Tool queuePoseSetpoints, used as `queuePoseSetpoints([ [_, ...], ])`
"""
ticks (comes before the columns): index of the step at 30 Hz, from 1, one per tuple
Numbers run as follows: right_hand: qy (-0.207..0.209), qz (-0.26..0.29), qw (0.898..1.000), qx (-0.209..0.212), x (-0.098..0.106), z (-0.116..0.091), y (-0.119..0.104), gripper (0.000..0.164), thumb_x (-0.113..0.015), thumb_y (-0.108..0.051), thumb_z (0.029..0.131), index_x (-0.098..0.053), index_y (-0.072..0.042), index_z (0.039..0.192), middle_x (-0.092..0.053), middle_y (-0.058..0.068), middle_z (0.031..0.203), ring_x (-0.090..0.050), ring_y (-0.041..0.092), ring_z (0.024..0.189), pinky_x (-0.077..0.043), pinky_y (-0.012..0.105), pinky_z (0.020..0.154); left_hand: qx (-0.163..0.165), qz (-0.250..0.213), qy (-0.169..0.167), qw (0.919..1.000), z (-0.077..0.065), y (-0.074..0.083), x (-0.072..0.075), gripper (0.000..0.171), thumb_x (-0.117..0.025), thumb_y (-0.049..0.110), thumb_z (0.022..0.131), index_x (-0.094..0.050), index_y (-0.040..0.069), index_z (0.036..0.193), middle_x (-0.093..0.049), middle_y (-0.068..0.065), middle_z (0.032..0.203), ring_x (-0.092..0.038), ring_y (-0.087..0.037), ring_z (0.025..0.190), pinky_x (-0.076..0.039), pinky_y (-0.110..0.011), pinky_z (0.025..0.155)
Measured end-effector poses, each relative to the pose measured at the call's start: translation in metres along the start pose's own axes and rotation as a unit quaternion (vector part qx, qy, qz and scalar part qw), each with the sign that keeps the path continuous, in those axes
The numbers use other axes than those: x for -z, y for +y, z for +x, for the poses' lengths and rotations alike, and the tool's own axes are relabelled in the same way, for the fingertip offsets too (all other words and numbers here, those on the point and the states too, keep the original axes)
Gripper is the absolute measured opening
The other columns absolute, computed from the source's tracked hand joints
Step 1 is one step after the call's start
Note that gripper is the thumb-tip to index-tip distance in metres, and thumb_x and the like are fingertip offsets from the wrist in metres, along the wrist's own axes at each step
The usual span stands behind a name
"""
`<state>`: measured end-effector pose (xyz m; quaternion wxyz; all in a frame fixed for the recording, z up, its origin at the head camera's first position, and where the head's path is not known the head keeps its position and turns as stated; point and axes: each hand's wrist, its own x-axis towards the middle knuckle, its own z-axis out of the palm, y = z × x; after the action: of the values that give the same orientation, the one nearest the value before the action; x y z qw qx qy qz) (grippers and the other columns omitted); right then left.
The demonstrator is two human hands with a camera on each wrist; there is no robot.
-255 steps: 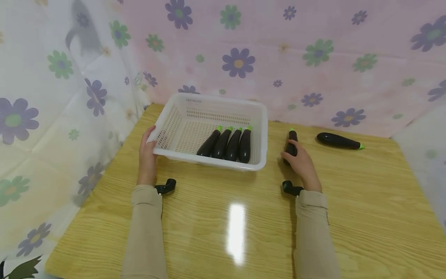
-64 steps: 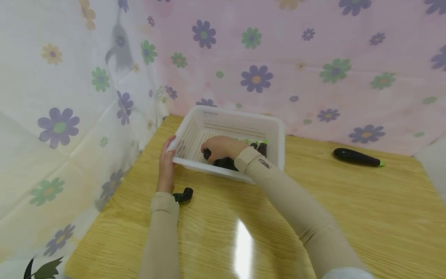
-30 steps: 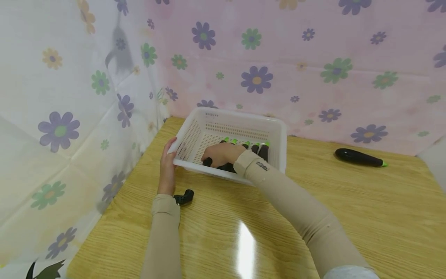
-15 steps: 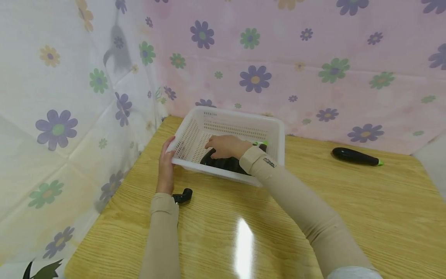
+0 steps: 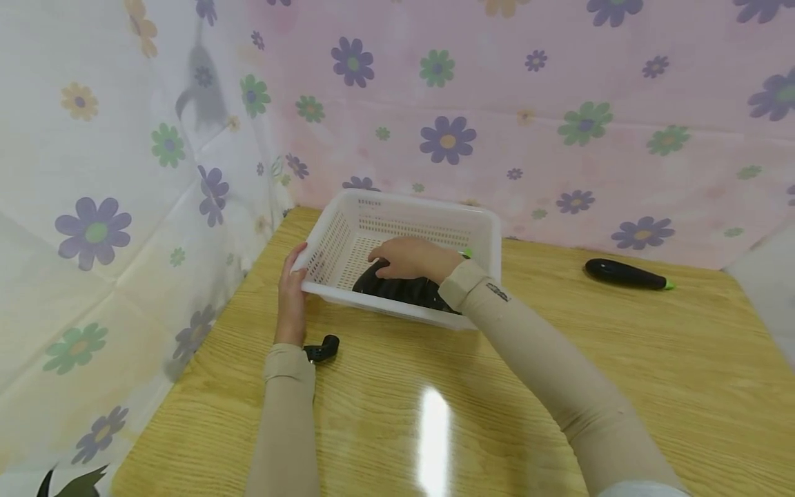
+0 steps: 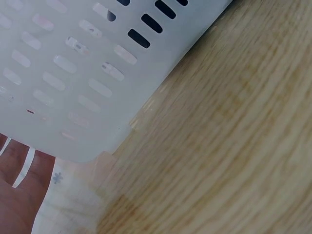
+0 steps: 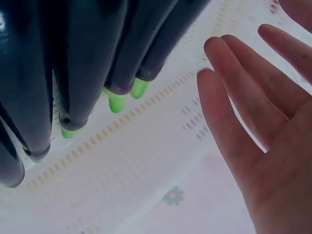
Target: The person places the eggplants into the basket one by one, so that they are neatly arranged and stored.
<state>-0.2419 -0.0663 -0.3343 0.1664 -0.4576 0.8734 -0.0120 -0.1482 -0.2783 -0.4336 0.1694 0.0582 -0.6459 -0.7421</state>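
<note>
A white slatted plastic basket stands on the table, with several black toy eggplants lying side by side inside it. My left hand grips the basket's left rim, the thumb near its front corner. In the left wrist view, part of that hand shows beyond the basket's wall. My right hand hovers over the eggplants inside the basket and partly hides them. The right wrist view shows this hand with its fingers spread and holding nothing, apart from the dark eggplants with green stems.
One more eggplant lies on the table at the right, its green stem pointing right. A flowered cloth hangs behind the table and along its left side. A black wrist camera juts out from my left cuff.
My right hand carried an eggplant from the table into the basket, laid it at the left of the row and let it go. It has since lifted slightly. My left hand stays on the rim.
</note>
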Motion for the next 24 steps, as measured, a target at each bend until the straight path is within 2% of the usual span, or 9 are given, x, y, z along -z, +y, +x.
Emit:
queuePoseSetpoints([
  [8,0.049,0.044,0.997,0.027,0.007,-0.032,0.009,0.040,-0.049,-0.032,0.090,-0.049,-0.019,0.128,-0.056,0.003,0.117,-0.052,0.014,0.100,-0.040,0.034,0.084,-0.005,0.010,-0.003,0.9999,-0.001,0.001,-0.001,0.043,-0.032,0.018,0.092,-0.040,0.031,0.132,-0.037,0.006,0.135,-0.039,-0.018,0.118,-0.029,-0.043,0.094],
  [12,0.077,0.064,0.994,0.032,0.009,-0.048,0.017,0.039,-0.050,-0.032,0.090,-0.049,-0.019,0.127,-0.057,0.002,0.115,-0.053,0.013,0.095,-0.041,0.033,0.082,-0.003,0.012,-0.003,0.9999,-0.005,0.009,-0.003,0.044,-0.030,0.016,0.092,-0.037,0.028,0.134,-0.035,0.004,0.136,-0.037,-0.021,0.119,-0.028,-0.043,0.094],
  [17,0.100,0.089,0.991,0.021,0.011,-0.072,0.028,0.042,-0.049,-0.033,0.091,-0.047,-0.018,0.129,-0.056,0.000,0.114,-0.055,0.011,0.093,-0.042,0.034,0.081,-0.007,0.021,-0.005,0.9997,-0.012,0.020,-0.008,0.045,-0.029,0.016,0.092,-0.036,0.025,0.136,-0.035,0.002,0.137,-0.036,-0.023,0.120,-0.027,-0.044,0.095],
  [24,0.154,0.126,0.980,0.003,0.006,-0.105,0.046,0.040,-0.052,-0.032,0.089,-0.049,-0.019,0.127,-0.057,-0.001,0.115,-0.055,0.013,0.095,-0.043,0.035,0.076,-0.004,-0.005,-0.005,1.0000,-0.011,0.015,-0.009,0.045,-0.029,0.014,0.091,-0.039,0.025,0.134,-0.036,0.003,0.136,-0.037,-0.020,0.120,-0.026,-0.041,0.095],
])
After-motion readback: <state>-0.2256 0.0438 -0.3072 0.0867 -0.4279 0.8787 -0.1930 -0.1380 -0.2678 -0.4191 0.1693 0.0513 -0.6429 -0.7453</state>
